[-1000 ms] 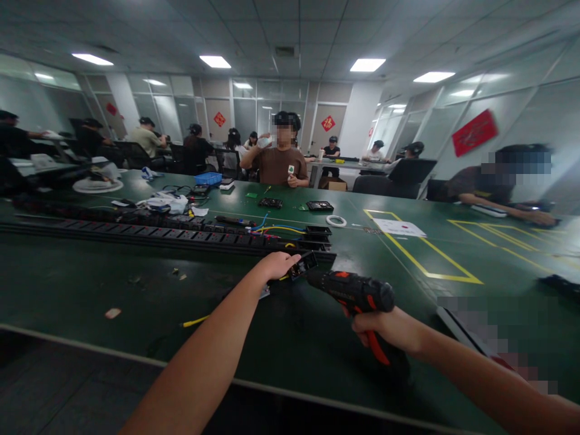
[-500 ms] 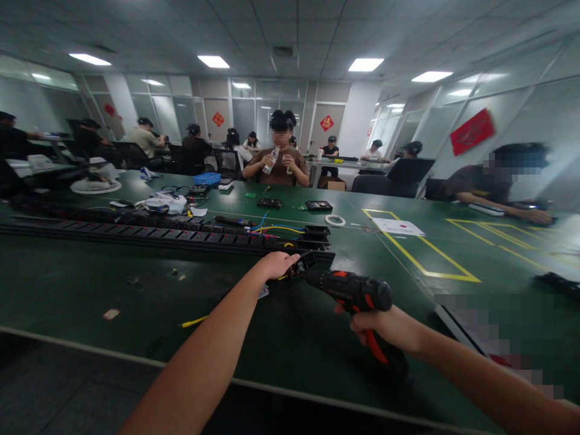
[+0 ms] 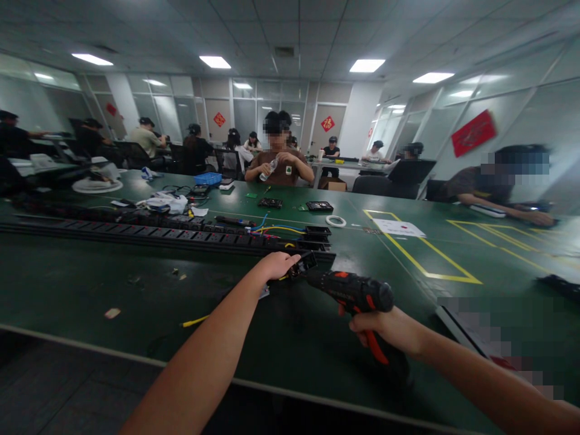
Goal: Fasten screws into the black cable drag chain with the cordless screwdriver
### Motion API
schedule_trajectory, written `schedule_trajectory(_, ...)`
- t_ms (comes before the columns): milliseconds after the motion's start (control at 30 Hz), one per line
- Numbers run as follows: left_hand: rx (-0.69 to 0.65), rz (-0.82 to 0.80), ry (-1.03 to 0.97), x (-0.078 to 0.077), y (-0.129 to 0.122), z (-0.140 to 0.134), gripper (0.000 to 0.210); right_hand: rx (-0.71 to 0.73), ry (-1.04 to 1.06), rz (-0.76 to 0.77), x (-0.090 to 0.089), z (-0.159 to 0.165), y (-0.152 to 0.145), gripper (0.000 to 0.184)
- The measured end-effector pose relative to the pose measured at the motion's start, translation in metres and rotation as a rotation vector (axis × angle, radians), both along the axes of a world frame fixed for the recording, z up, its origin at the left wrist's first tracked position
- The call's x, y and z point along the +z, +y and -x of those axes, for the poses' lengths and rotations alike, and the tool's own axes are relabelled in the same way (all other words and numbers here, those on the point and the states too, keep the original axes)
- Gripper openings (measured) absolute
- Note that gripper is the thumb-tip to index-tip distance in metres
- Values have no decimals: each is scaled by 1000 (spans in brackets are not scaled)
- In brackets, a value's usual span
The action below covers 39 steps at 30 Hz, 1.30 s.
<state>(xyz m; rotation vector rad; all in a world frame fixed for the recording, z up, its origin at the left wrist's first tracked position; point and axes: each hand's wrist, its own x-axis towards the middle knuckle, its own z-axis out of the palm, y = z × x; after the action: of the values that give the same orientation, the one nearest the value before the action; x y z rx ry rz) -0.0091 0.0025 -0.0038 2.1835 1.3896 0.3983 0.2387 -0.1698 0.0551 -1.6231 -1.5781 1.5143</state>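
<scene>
My right hand is wrapped round the grip of a black and orange cordless drill. The drill's nose points left, at a small black rectangular housing. That housing is held by my left hand, with the thumb along its top and the other fingers hidden. Where the drill's tip meets the housing is too dark to tell if they touch. A yellow wire sticks out to the left, beyond my left forearm. Just behind my left hand lie long black power strips with rows of sockets.
Blue and yellow wires come out at the strips' right end. Farther back are a roll of white tape, black open casings and a blue basket. Yellow tape outlines mark the green table's right. A person sits opposite, holding a bottle.
My hands, the drill and the housing keep nearly the same place. Across the table the person has lowered and tilted the bottle, bringing the other hand to its top.
</scene>
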Motion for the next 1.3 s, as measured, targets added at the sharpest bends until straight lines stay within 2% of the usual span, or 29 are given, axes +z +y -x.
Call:
schedule_trajectory(367,8,9,10,3,-2,-1,65,0,15,-48,-1,2,-1,25)
schedule_trajectory(967,-13,1,-5,-2,2,0,67,20,10,-38,-3,1,2,22)
schedule_trajectory(1300,-10,-5,13,1,0,-1,66,30,0,-45,-3,0,2,21)
